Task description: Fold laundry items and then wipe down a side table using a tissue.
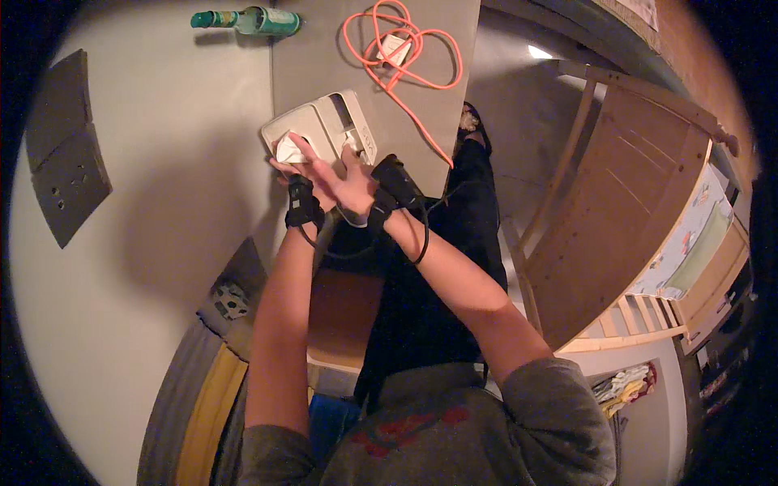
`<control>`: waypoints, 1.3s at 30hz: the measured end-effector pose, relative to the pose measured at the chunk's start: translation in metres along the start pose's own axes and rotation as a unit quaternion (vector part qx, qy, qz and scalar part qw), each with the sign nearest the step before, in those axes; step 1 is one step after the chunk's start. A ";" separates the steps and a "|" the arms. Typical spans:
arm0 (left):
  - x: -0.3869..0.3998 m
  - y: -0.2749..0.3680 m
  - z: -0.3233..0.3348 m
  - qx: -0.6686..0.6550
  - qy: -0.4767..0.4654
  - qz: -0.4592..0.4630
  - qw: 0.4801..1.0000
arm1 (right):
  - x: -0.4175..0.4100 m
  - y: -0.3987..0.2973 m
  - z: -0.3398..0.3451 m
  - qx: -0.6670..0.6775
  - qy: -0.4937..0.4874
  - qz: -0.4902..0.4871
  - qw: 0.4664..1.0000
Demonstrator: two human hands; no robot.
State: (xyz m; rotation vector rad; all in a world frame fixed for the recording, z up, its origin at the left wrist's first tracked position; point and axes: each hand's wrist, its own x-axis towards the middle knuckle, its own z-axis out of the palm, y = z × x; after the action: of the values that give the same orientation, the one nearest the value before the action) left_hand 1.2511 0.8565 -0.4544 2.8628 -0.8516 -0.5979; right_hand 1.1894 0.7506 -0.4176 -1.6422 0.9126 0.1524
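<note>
A white tissue box (310,124) with an open slot compartment sits on the grey tabletop against the wall. White tissue (289,150) sticks up from its round opening. My left hand (310,185) is at the box's near side, its fingertips beside the tissue; my right hand partly covers it, so its grip is hidden. Lying across it, my right hand (355,185) has its thumb spread from the fingers. One long finger reaches the tissue, and the thumb is near the slot compartment. Black straps with cabled devices are around both wrists.
An orange cable (419,124) with a white adapter (394,50) lies coiled on the tabletop (316,54). A green glass bottle (267,22) is at the far left. To the right stands a wooden bed frame (614,200). A striped cushion (200,389) is at lower left.
</note>
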 end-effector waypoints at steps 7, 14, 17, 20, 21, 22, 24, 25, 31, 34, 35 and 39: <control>0.000 -0.001 -0.008 0.039 -0.098 -0.111 0.988 | -0.026 0.023 -0.009 0.074 -0.072 -0.054 0.993; 0.004 0.000 -0.001 0.025 -0.039 -0.066 0.997 | -0.014 0.029 0.010 0.066 -0.019 -0.051 0.996; 0.010 0.004 0.002 0.045 -0.062 -0.121 0.990 | -0.027 0.056 0.009 -0.018 -0.008 -0.133 0.991; 0.001 0.012 -0.013 0.014 -0.059 -0.051 0.997 | -0.005 0.004 -0.015 0.046 -0.106 -0.018 0.993; 0.002 0.009 -0.014 -0.002 0.018 0.042 0.999 | 0.003 -0.004 -0.013 0.082 -0.100 -0.001 0.992; 0.005 0.009 -0.012 -0.002 0.021 0.043 0.999 | 0.005 -0.003 -0.013 0.082 -0.099 -0.004 0.992; 0.007 0.019 -0.021 -0.006 -0.097 -0.102 0.990 | -0.001 0.014 -0.011 0.079 -0.106 -0.017 0.991; 0.003 0.011 -0.014 0.018 -0.091 -0.103 0.990 | -0.008 0.028 -0.004 0.101 -0.135 0.024 0.985; 0.001 0.020 -0.021 0.013 -0.072 -0.055 0.996 | 0.012 0.019 -0.011 0.063 -0.077 -0.118 0.988; 0.010 0.025 -0.021 0.197 -0.177 -0.031 0.964 | 0.040 -0.013 -0.013 0.095 -0.036 -0.045 0.994; 0.011 0.036 -0.027 0.152 -0.162 -0.032 0.974 | 0.041 -0.008 -0.014 0.103 -0.012 -0.052 0.993; 0.004 0.021 -0.022 0.037 -0.088 -0.157 0.983 | -0.011 0.019 -0.012 0.040 -0.009 -0.116 0.992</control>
State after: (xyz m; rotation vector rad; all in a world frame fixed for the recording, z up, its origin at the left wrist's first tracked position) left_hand 1.2519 0.8365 -0.4311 3.0729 -0.4484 -0.8819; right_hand 1.1658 0.7447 -0.4225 -1.6555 0.6989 -0.0292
